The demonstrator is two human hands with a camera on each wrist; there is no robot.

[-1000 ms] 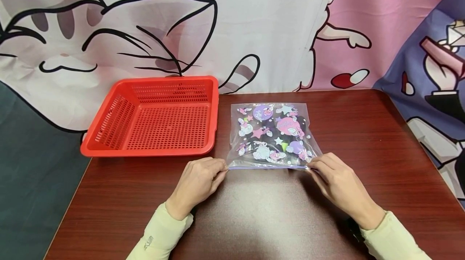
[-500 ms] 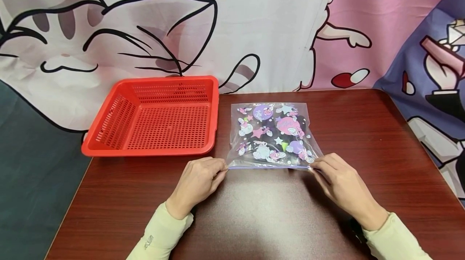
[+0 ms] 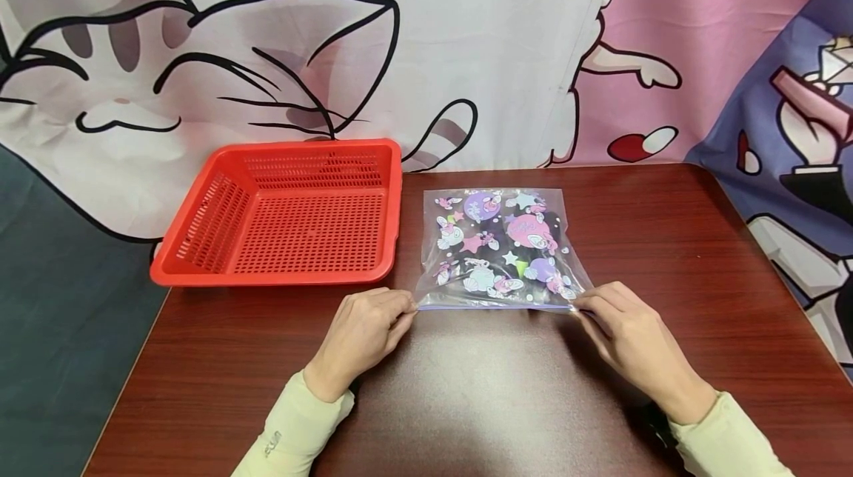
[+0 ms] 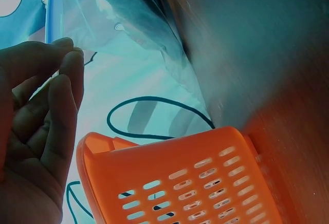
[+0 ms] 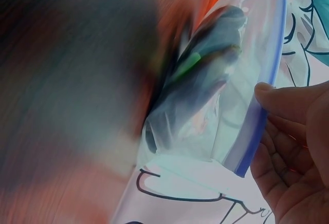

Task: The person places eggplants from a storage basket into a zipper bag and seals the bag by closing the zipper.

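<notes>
A clear zip-lock bag [image 3: 493,240] printed with cartoon figures, stars and bubbles lies on the table, its purple zip strip [image 3: 493,307] toward me. Something dark shows inside the bag; in the right wrist view it looks long and rounded, but its kind is unclear. My left hand [image 3: 363,336] pinches the left end of the strip between thumb and fingers. Near the strip's right end, my right hand [image 3: 640,344] pinches the edge, its thumb [image 5: 288,100] on the purple strip in the right wrist view. The strip is stretched straight between both hands.
A red perforated plastic basket [image 3: 306,232] stands at the back left, just left of the bag, its visible floor bare. Behind the dark red wooden table [image 3: 673,255] hangs a printed cartoon cloth [image 3: 506,55].
My right hand has slid slightly to the right along the zip strip. The left hand, bag and basket stay where they were.
</notes>
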